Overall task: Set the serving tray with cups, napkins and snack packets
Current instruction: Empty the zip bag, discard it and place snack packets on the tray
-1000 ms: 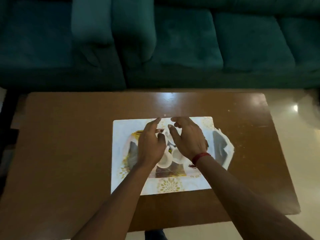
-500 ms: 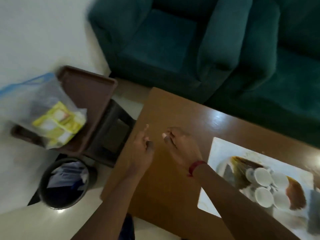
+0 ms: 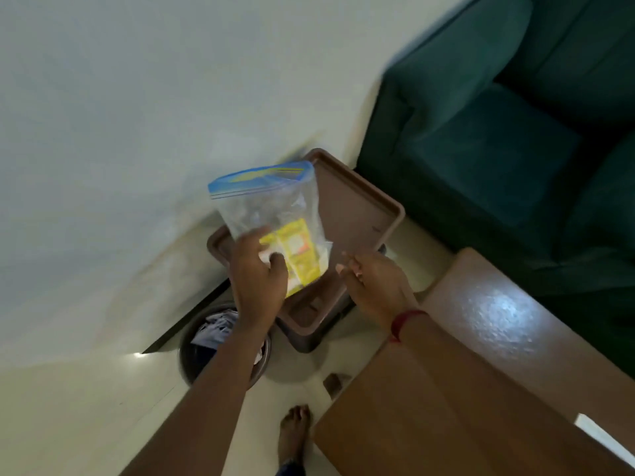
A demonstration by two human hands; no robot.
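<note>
A clear zip bag (image 3: 275,207) with a blue seal holds yellow snack packets (image 3: 299,252). It stands upright over a brown tray (image 3: 360,207) that rests on a dark stool to the left of the table. My left hand (image 3: 256,280) grips the bag's lower left side. My right hand (image 3: 374,286) hovers just right of the bag with fingers apart, holding nothing. A white corner of the serving tray (image 3: 604,438) shows at the far right edge; the cups are out of view.
The brown wooden table (image 3: 464,389) fills the lower right. A dark waste bin (image 3: 206,345) with paper in it stands on the floor below the stool. A teal armchair (image 3: 498,149) sits at the upper right. My bare foot (image 3: 295,427) is beside the table.
My view has swung left from the serving tray with cups to the stool. Both hands left the cups and reached over; my left hand has taken hold of the snack bag.
</note>
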